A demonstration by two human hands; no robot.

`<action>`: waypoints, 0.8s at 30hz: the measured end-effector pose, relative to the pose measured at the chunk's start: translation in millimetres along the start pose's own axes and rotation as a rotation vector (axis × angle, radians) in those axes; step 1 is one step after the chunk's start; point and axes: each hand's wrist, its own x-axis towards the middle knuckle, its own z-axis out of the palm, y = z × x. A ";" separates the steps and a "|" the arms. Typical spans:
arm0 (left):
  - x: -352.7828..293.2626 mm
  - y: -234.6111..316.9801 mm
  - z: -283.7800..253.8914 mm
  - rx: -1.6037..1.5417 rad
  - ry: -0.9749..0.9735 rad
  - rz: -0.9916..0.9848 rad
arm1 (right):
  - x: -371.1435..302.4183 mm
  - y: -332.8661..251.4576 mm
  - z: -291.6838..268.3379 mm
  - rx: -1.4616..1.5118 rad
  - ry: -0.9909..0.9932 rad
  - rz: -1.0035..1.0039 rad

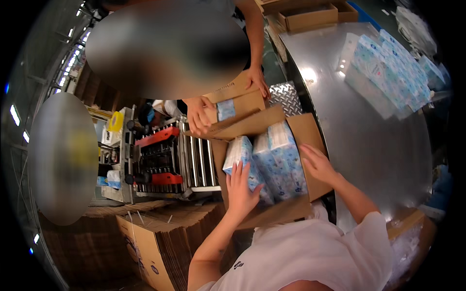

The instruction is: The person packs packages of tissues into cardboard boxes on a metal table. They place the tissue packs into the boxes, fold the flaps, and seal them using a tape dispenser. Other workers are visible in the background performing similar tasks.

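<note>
In front of me stands an open cardboard carton (279, 213) holding blue-and-white plastic-wrapped tissue packs (276, 157), set upright side by side. My left hand (241, 190) lies with outstretched fingers on the leftmost pack (238, 149), its thumb apart. At the carton's right side, my right hand (318, 164) rests with extended fingers against the raised right flap (310, 138). Across from me, a co-worker's two hands (199, 115) press on the flaps of a second carton (238, 99), where a bit of a blue-and-white pack shows.
A metal table (374, 160) stretches along the right, with several wrapped tissue packs (388, 70) at its far end. To the left lie a roller conveyor (199, 160) with red-barred machinery (165, 138) and stacks of flattened cartons (170, 242). Cardboard trays (310, 19) stand at the back.
</note>
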 end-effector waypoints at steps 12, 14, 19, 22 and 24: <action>72.3 -97.4 177.0 0.121 0.267 0.066 | 76.5 24.0 119.6 -0.660 -0.119 -0.179; 97.1 -121.9 210.4 0.072 0.165 0.023 | 94.5 56.4 133.1 -0.615 -0.217 -0.041; 140.9 -142.6 228.3 -0.065 -0.088 -0.255 | 137.2 88.5 178.0 -0.703 -0.420 0.201; 96.8 -76.3 208.8 0.111 -0.112 -0.342 | 88.6 34.3 123.6 -0.326 -0.060 -0.025; 69.0 -70.8 240.1 0.070 -0.248 -0.262 | 29.5 -4.8 54.8 -0.220 0.069 -0.046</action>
